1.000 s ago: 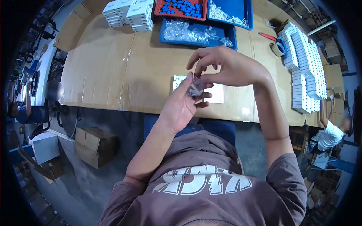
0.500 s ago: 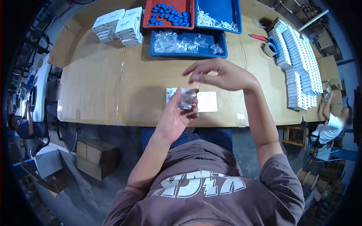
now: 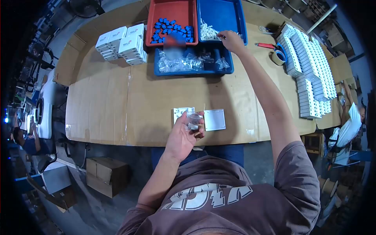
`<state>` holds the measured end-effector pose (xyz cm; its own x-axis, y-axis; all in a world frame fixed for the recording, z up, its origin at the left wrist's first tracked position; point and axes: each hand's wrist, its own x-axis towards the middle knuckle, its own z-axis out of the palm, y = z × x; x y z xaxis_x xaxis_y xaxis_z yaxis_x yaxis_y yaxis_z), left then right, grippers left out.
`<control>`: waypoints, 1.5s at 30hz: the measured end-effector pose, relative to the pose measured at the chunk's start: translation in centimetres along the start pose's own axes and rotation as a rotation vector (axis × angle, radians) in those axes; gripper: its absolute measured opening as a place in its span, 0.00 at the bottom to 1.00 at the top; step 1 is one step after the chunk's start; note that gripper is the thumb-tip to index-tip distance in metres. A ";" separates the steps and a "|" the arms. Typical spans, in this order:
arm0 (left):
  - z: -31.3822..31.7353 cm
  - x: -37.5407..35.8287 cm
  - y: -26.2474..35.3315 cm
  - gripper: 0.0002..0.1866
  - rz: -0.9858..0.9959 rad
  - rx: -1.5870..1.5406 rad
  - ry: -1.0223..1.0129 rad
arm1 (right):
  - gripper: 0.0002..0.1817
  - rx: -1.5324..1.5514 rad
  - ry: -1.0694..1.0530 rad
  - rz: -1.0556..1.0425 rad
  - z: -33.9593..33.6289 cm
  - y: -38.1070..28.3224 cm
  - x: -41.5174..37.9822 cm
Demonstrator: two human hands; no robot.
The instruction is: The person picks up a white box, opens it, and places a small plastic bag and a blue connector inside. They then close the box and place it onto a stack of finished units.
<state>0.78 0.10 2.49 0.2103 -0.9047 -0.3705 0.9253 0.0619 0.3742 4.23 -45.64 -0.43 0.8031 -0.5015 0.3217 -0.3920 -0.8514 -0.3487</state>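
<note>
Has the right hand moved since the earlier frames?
Yes. The right hand has gone from above the small clear bag in the left hand out across the table to the white pieces in the blue tray.

free: bare cardboard table (image 3: 117, 102) centre-left | blocked: trays (image 3: 194, 64) far edge, box rows (image 3: 313, 66) right

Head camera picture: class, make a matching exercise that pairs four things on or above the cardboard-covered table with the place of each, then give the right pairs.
Things:
1. small clear bag
2. blue parts
3. white sticks
4. tape roll

Places:
A. in the red tray
B. held in the left hand
C. on the table, right of the trays
D. in the far blue tray, at the right hand

Pairs: 1-B, 2-A, 3-D, 4-C
</note>
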 end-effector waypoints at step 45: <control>1.1 -3.1 -0.5 0.20 0.182 -0.025 -0.059 | 0.09 0.640 -0.291 -0.188 -13.4 -25.8 -21.3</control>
<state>-0.67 2.45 4.40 0.3566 -0.9008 -0.2479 0.8813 0.2363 0.4092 -8.74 -15.09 13.51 0.9528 -0.2186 0.2109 0.0323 -0.6174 -0.7860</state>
